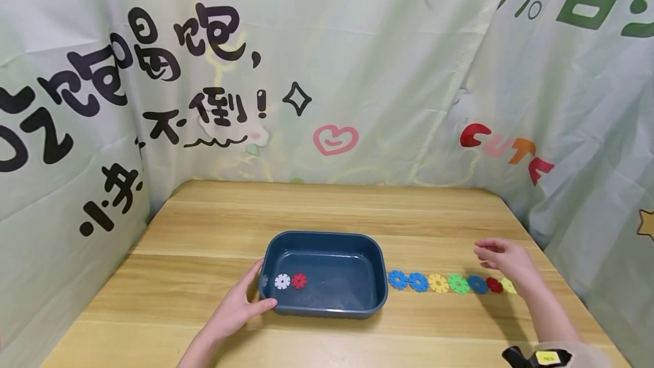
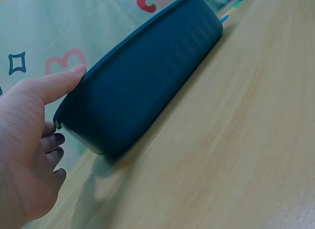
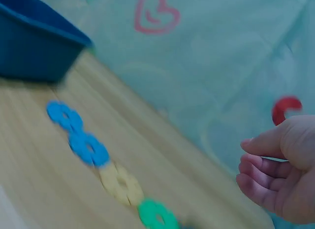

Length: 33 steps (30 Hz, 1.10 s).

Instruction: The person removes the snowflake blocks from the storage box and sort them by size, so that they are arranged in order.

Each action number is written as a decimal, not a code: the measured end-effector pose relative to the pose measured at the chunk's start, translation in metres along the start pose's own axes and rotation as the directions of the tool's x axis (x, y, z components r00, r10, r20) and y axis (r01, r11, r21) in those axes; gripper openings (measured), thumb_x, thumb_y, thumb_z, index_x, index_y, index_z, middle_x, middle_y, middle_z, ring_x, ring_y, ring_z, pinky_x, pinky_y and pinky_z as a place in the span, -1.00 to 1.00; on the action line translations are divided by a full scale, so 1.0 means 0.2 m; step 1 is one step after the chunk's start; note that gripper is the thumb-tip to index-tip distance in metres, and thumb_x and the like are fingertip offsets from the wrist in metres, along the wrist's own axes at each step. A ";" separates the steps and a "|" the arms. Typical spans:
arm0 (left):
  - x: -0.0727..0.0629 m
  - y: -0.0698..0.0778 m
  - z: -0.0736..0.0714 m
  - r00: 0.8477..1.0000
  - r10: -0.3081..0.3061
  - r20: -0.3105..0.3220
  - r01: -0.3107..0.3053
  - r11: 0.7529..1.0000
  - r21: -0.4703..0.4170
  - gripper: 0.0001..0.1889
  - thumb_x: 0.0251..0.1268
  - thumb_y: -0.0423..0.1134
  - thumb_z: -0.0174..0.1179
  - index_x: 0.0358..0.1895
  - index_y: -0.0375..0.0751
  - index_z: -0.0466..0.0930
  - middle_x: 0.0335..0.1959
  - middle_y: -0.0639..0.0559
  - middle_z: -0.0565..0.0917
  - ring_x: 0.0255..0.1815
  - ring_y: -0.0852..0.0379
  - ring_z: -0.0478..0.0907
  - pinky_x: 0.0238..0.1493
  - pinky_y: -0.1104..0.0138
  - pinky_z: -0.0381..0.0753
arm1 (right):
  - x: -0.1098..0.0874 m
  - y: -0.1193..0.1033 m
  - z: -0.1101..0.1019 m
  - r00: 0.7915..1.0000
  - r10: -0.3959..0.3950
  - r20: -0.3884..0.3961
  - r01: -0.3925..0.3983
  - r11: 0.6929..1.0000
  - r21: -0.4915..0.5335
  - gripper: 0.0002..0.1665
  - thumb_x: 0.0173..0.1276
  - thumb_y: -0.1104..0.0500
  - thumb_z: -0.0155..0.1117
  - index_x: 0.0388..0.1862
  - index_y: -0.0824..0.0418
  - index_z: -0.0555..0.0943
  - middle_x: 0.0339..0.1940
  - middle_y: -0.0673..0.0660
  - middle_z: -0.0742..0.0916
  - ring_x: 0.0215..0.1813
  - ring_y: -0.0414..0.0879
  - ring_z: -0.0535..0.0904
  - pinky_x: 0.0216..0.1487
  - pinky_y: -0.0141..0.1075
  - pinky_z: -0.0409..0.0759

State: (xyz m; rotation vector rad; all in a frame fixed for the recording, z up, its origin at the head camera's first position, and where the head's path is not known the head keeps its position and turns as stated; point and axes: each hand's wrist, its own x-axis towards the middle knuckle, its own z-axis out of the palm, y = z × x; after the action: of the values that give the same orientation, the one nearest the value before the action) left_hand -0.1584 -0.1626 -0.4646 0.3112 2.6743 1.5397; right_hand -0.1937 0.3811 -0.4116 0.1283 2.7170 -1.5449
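A dark blue plastic basin (image 1: 327, 305) stands on the table. My left hand (image 1: 232, 305) grips its left end, the thumb (image 2: 64, 83) on the rim and the other fingers outside the wall. Inside the basin lie a white snowflake disc (image 1: 282, 281) and a red disc (image 1: 299, 281), side by side. My right hand (image 1: 508, 260) is raised above the right end of a row of discs, its fingers loosely bent with nothing visible between them. From the left, that row holds blue discs (image 1: 398, 279), then yellow (image 1: 438, 283), green (image 1: 458, 284), dark blue, red (image 1: 494, 285) and a partly hidden yellow one.
The discs run rightward from the basin's right end, flat on the wooden table (image 1: 204, 214). Printed curtains (image 1: 378, 101) hang behind the table and along both sides. A black strap with a yellow label (image 1: 548, 358) shows at my right wrist.
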 end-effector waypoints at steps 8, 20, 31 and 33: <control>0.00 0.01 0.00 1.000 -0.009 0.000 0.009 1.000 -0.005 -0.08 -0.02 -0.12 0.40 0.42 -0.22 0.10 0.39 -0.31 0.14 0.37 -0.33 0.03 0.24 -0.27 0.01 | 0.01 -0.34 0.25 0.992 -0.095 0.083 0.095 0.995 0.009 -0.53 0.35 0.19 0.16 0.07 0.55 0.42 -0.09 0.38 0.62 -0.22 -0.09 0.62 -0.18 -0.29 0.62; 0.00 0.00 0.00 1.000 -0.020 -0.007 0.020 1.000 -0.007 -0.09 -0.02 -0.12 0.40 0.42 -0.19 0.11 0.39 -0.30 0.15 0.37 -0.33 0.03 0.24 -0.27 0.01 | 0.07 -0.67 0.69 0.919 -0.252 0.304 0.214 0.965 0.154 -0.64 0.23 0.34 0.24 -0.05 0.56 0.50 -0.29 0.23 0.67 -0.24 0.13 0.61 -0.20 -0.10 0.63; 0.01 0.00 0.00 1.000 -0.018 0.000 0.018 1.000 -0.005 -0.09 -0.02 -0.10 0.39 0.42 -0.16 0.11 0.40 -0.28 0.15 0.38 -0.33 0.03 0.24 -0.28 0.00 | 0.12 -0.81 1.10 0.852 -0.239 0.466 0.187 0.970 0.155 -0.66 0.23 0.33 0.26 -0.04 0.48 0.52 -0.35 0.12 0.64 -0.25 0.09 0.60 -0.20 -0.15 0.63; 0.01 0.00 0.00 1.000 -0.024 0.002 0.024 1.000 -0.004 -0.09 -0.02 -0.09 0.39 0.43 -0.14 0.10 0.40 -0.28 0.15 0.37 -0.33 0.03 0.23 -0.28 0.01 | 0.12 -0.81 1.17 0.850 -0.214 0.481 0.167 0.976 0.139 -0.66 0.22 0.33 0.27 -0.03 0.46 0.53 -0.34 0.12 0.64 -0.25 0.03 0.61 -0.21 -0.20 0.64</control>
State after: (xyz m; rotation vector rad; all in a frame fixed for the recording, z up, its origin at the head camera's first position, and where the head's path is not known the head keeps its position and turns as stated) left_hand -0.1595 -0.1626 -0.4641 0.2782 2.6633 1.5372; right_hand -0.2378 0.0987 -0.3931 -0.4879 2.3033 -1.4873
